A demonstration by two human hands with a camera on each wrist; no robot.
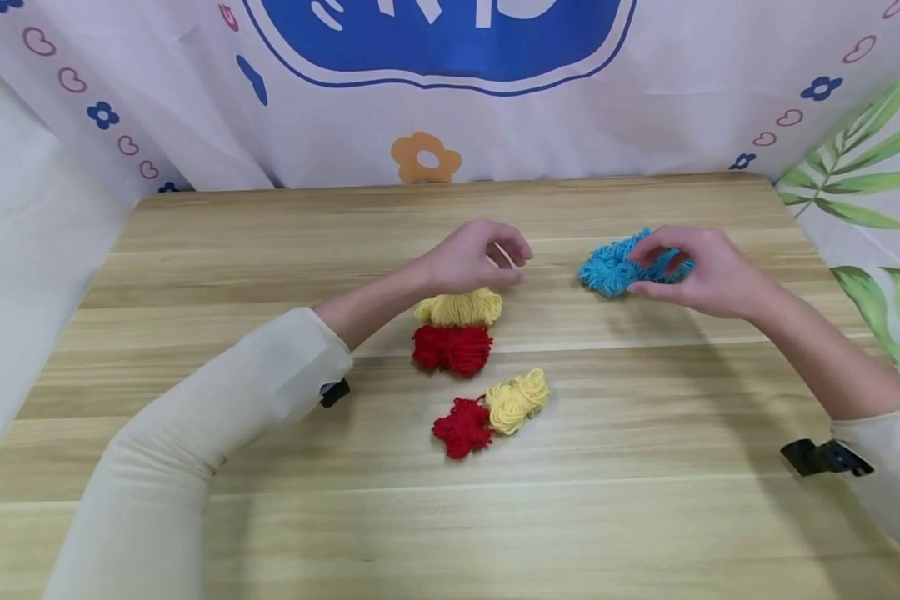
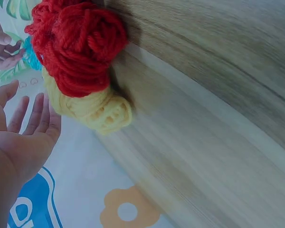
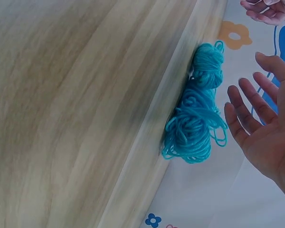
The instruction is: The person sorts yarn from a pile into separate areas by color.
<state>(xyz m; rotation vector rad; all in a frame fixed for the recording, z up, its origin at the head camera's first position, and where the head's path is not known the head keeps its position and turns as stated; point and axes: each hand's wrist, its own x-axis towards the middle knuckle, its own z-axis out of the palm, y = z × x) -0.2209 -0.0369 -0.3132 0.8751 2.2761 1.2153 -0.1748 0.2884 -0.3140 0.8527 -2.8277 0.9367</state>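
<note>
My left hand hovers just beyond a yellow yarn bundle, fingers loosely bent and nothing between them. Against that bundle's near side lies a red yarn bundle. On the right, my right hand is over blue yarn, partly hiding it in the head view. The right wrist view shows two blue clumps, a smaller one and a larger looped one, with the relaxed fingers apart from them. In the left wrist view, the left fingers are spread beside the yellow yarn.
Nearer the front, a small red yarn bundle touches a small yellow one. All the yarn lies on a wood-grain table. A printed white cloth hangs along the back edge.
</note>
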